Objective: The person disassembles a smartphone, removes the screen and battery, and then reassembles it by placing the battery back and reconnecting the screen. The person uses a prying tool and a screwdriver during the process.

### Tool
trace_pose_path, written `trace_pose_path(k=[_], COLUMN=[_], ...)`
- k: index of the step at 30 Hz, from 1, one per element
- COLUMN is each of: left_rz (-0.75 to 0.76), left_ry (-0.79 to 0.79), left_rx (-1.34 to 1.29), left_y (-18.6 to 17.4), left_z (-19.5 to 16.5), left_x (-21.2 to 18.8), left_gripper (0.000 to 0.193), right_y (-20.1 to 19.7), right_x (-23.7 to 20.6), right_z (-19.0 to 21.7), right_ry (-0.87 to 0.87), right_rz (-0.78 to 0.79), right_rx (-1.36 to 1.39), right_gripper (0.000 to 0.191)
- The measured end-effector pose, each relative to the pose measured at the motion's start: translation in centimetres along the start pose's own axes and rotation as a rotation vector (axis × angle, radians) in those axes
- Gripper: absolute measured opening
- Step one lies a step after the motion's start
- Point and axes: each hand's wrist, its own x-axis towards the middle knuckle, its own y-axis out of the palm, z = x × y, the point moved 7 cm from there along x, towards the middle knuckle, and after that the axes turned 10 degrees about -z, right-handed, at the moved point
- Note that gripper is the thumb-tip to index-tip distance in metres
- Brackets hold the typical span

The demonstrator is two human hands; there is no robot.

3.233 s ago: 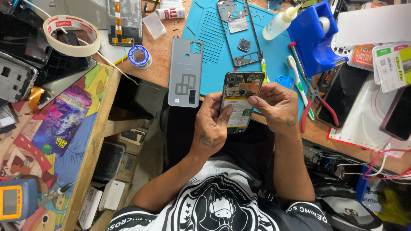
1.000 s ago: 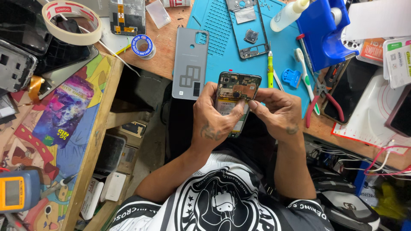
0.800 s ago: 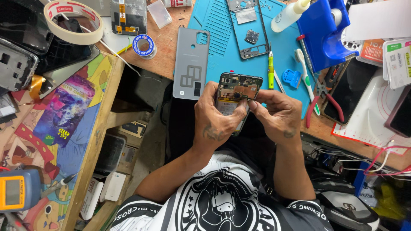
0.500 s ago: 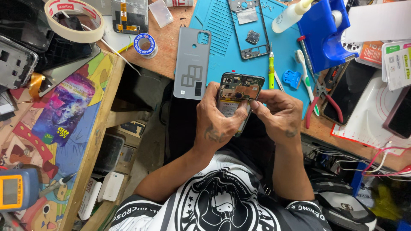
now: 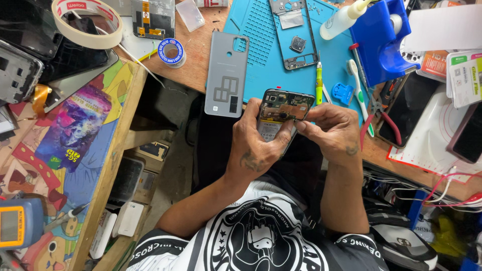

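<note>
Head view of a phone repair in hand. The left hand wraps the lower body of an opened phone, fingers closed around its edges and thumb lying across its face; the phone is held in the air just off the near edge of the desk, above the person's lap, circuit side up. The right hand has its fingertips pinched together at the phone's right side near the board; whether they hold a small part or tool cannot be told. Stage, as judged: disassembly is well advanced, since the grey back cover already lies off, inner side up, at the edge of the blue work mat, and a bare middle frame rests on the mat farther away; the board and yellow-labelled battery remain in the phone, so work on the internals is left. A yellow-green screwdriver and a small blue pick lie just beyond the phone. Packages and labels: white-and-green flat boxes stand at the far right, an orange-printed pack beside them; a tape roll with a red-printed core lies upper left; a small blue-rimmed spool sits near the cover.
</note>
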Motion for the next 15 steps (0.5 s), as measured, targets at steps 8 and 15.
trace_pose_path(k=[8, 15], left_rz=[-0.024, 0.006], left_ry=[-0.015, 0.03], left_rx=[0.037, 0.06], left_y=[-0.4, -0.5], left_z=[0.0, -0.7], left_x=[0.0, -0.3], left_gripper=[0.025, 0.021], right_y=[0.8, 1.0], right_x=[-0.3, -0.3], right_z=[0.6, 0.2], right_ry=[0.035, 0.031], right_rz=[0.049, -0.002], right_rx=[0.018, 0.022], right_gripper=[0.025, 0.02])
